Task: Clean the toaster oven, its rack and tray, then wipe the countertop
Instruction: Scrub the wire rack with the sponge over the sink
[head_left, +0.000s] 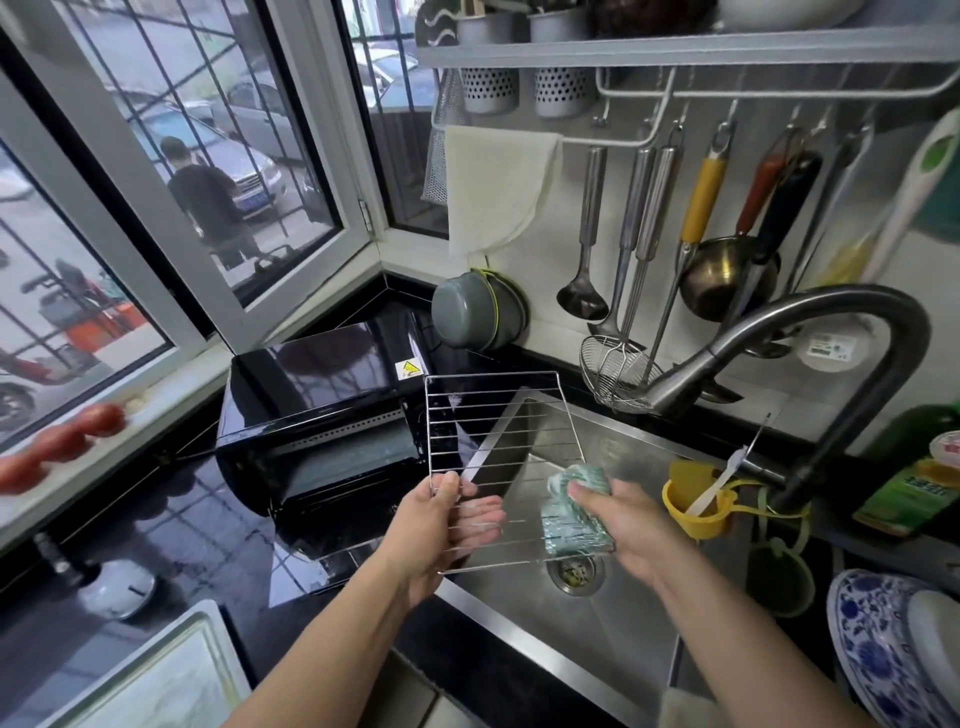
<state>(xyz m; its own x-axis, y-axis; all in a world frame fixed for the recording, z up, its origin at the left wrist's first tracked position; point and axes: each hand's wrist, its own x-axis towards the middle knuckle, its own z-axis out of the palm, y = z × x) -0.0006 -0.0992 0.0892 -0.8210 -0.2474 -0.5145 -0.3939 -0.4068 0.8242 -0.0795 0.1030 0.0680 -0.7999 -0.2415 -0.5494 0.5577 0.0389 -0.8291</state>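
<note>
- We see the glossy black box-shaped toaster oven (322, 415) standing on the black counter (171, 525) below the window, its door open and folded down toward us.
- We see the shiny wire oven rack (498, 447), square with thin parallel bars, held tilted over the steel sink, its far edge raised and its left side overlapping the oven's front.
- We see the pale rectangular metal tray (171, 675) lying flat on the counter at the near left, only partly in view.
</note>
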